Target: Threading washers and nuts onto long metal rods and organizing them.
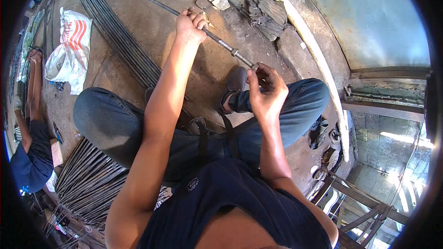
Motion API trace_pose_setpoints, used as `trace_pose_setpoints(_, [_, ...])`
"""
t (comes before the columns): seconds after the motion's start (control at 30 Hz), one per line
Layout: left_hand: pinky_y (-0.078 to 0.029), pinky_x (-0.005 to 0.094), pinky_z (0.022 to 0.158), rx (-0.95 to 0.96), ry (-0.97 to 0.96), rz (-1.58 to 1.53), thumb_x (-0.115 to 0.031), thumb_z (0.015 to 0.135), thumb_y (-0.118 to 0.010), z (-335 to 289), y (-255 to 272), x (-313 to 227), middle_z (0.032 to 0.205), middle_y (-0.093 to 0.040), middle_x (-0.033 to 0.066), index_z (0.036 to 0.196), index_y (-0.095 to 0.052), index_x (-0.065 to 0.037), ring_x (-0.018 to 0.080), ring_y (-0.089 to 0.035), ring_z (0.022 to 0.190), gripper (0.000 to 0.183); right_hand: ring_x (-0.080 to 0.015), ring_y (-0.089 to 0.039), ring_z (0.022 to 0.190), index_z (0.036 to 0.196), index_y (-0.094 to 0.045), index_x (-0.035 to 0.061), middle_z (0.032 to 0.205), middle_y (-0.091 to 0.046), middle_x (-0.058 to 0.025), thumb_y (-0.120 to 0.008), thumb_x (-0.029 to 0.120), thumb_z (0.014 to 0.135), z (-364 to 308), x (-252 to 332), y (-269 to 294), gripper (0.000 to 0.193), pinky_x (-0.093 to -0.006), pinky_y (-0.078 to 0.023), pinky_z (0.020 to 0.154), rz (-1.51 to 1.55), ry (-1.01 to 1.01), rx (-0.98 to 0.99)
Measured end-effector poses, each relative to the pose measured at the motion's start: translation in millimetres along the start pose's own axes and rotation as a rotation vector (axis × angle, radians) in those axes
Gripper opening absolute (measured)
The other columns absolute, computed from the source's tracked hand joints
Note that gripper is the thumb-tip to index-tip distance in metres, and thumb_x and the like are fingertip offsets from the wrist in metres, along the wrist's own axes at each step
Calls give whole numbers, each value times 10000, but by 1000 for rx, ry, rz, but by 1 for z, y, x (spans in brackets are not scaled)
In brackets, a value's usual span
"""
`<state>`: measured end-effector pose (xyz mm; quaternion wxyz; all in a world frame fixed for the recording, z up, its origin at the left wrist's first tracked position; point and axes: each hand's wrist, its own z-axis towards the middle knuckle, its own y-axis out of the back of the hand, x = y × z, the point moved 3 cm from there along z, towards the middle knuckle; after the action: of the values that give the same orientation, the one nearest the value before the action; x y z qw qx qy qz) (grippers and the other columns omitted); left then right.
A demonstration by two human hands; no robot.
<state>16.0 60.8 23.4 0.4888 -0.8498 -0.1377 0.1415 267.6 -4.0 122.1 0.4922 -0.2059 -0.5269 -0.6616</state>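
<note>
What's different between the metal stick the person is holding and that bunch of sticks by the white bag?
The held rod is just one; the bundle is many rods side by side.
The held rod is in the left hand, with the right hand at its threaded end; the bundle lies on the floor.
Both are long, thin and dark.
</note>
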Motion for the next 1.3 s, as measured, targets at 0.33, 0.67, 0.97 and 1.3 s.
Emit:
trace_pose_setpoints(0.33, [-181, 206, 333, -14, 15, -12, -232, 979, -358, 1, 4, 2, 517, -263, -49, 803, -467, -64, 66, -209, 375, 267, -255, -566, 573, 786, -566, -46, 575, -489, -152, -621, 188, 865, 13, 0, 0, 254, -378, -437, 567, -24, -43, 240])
trace_pose_setpoints(0.67, [-178, 208, 336, -7, 41, -31, -231, 978, -366, 3, 5, 1, 517, -266, -51, 802, -463, -72, 66, -210, 377, 257, -197, -612, 613, 834, -596, -43, 698, -590, -133, -633, 128, 847, 10, -3, 0, 176, -307, -471, 585, -28, -64, 196])
trace_pose_setpoints(0.97, [-174, 211, 338, -26, 29, -4, -250, 988, -353, 2, 5, 1, 526, -267, -51, 824, -459, -72, 67, -209, 379, 264, -194, -585, 579, 814, -581, -38, 612, -543, -112, -609, 167, 876, 10, 13, 2, 215, -319, -459, 563, 106, 113, 27])
trace_pose_setpoints(1.3, [-176, 212, 341, -30, 24, -1, -235, 979, -363, 0, 3, 1, 519, -264, -52, 812, -456, -68, 67, -211, 378, 254, -208, -581, 603, 891, -585, -32, 705, -580, -123, -650, 181, 852, 9, -13, 6, 226, -309, -467, 586, -93, 241, 73])
